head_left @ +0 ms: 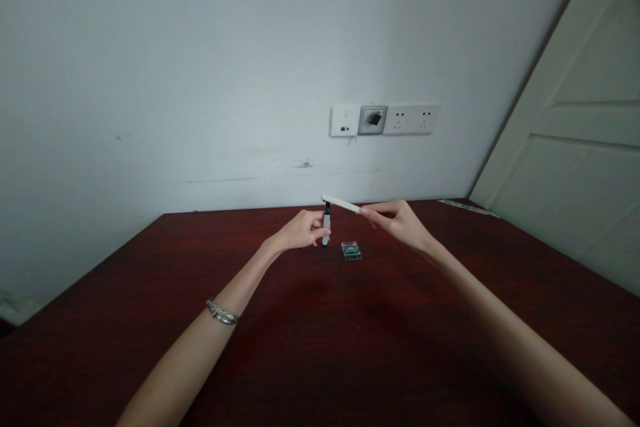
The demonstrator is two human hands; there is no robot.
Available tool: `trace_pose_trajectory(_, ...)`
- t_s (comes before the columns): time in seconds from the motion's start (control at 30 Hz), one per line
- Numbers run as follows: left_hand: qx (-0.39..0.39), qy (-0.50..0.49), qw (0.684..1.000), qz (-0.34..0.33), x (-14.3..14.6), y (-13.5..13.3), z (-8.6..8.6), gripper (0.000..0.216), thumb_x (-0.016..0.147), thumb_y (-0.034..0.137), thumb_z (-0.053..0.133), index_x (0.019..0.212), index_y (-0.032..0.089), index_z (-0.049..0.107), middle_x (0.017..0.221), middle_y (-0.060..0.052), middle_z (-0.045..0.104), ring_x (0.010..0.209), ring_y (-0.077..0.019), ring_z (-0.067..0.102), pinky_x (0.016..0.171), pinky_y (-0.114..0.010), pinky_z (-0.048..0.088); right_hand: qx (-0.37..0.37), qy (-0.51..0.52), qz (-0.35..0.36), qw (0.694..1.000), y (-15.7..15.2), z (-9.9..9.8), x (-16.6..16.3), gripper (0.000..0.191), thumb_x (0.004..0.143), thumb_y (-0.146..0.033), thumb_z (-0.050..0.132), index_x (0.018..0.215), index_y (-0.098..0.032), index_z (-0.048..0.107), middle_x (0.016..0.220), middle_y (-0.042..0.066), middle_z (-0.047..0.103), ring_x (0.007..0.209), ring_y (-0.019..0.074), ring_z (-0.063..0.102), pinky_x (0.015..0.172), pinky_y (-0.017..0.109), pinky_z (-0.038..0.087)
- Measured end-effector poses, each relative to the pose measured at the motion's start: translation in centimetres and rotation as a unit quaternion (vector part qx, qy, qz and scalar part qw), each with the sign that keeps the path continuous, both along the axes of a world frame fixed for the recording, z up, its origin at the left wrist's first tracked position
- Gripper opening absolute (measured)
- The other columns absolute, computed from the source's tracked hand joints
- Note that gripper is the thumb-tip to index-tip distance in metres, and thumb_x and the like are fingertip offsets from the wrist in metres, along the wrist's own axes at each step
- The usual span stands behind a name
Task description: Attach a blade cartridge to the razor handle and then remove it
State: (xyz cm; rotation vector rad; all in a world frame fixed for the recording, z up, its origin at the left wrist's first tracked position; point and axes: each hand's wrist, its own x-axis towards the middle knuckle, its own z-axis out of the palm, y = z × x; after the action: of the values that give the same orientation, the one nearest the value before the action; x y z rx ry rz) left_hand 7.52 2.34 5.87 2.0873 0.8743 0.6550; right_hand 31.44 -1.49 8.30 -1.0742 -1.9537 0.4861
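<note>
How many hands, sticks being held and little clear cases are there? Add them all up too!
Hands: 2, left hand and right hand
Held sticks: 2, gray stick and white stick (I can't tell if they're joined)
Clear cases: 1, the clear case
Total: 5

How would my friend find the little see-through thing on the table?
Start with the big dark red table and look toward its wall side, between the left hand and the right hand and slightly lower in the picture. The small flat clear case there shows green inside. Unlike the grey-and-black stick and the white bar, nobody's holding it.
</note>
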Motion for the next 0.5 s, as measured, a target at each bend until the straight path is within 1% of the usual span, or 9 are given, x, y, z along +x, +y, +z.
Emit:
trace_pose_trajectory(0.07, 0.0, -0.003, 1.0, -0.004, 0.1, -0.2, 0.1, 0.013, 0.079, 0.025, 0.053, 0.082, 0.012, 0.053, 0.069, -0.005, 0.065, 0.06, -0.0126, 0.062, 0.051, -0.023, 0.051, 0.002, -0.008, -0.005, 1.0, 0.1, 0.0, 0.1, 0.045, 0.081, -0.051, 0.048, 0.055, -0.015, 0.055, 0.051, -0.001, 0.045, 0.052, 0.0111, 0.039, 0.051, 0.025, 0.029)
trace_pose_trajectory(0.2, -0.002, -0.003, 1.0, 0.003, 0.0, -0.1, 0.1, 0.015, 0.079, 0.026, 0.054, 0.08, 0.012, 0.052, 0.068, -0.006, 0.065, 0.059, -0.0126, 0.061, 0.05, -0.023, 0.051, 0.005, 0.003, -0.044, 0.999, 0.6, -0.1, 0.7, 0.047, 0.081, -0.053, 0.047, 0.054, -0.015, 0.054, 0.05, -0.001, 0.044, 0.05, 0.0106, 0.038, 0.05, 0.025, 0.028)
trace_pose_trajectory(0.27, -0.004, -0.007, 1.0, 0.005, 0.0, 0.0, 0.0, 0.015, 0.079, 0.027, 0.055, 0.079, 0.012, 0.052, 0.067, -0.006, 0.065, 0.057, -0.0125, 0.061, 0.049, -0.023, 0.051, 0.0, 0.0, -0.038, 0.999, 0.6, -0.1, 0.9, 0.045, 0.081, -0.052, 0.048, 0.056, -0.015, 0.056, 0.051, -0.001, 0.045, 0.051, 0.0108, 0.038, 0.05, 0.025, 0.028)
trace_pose_trajectory(0.37, -0.01, -0.013, 1.0, 0.003, 0.1, 0.0, -0.1, 0.016, 0.079, 0.028, 0.055, 0.081, 0.012, 0.052, 0.068, -0.006, 0.065, 0.056, -0.0123, 0.061, 0.049, -0.024, 0.052, -0.002, -0.023, -0.008, 1.0, 0.6, 0.0, 0.9, 0.044, 0.081, -0.051, 0.049, 0.055, -0.016, 0.055, 0.051, -0.001, 0.045, 0.051, 0.011, 0.039, 0.051, 0.025, 0.029)
trace_pose_trajectory(0.5, -0.015, -0.02, 1.0, -0.003, 0.2, 0.0, -0.2, 0.017, 0.079, 0.028, 0.055, 0.081, 0.011, 0.052, 0.069, -0.007, 0.065, 0.058, -0.0129, 0.061, 0.048, -0.024, 0.052, 0.015, -0.003, -0.051, 0.999, 0.5, 0.3, 1.1, 0.045, 0.081, -0.052, 0.048, 0.055, -0.016, 0.053, 0.05, -0.001, 0.041, 0.05, 0.0106, 0.036, 0.049, 0.025, 0.027)
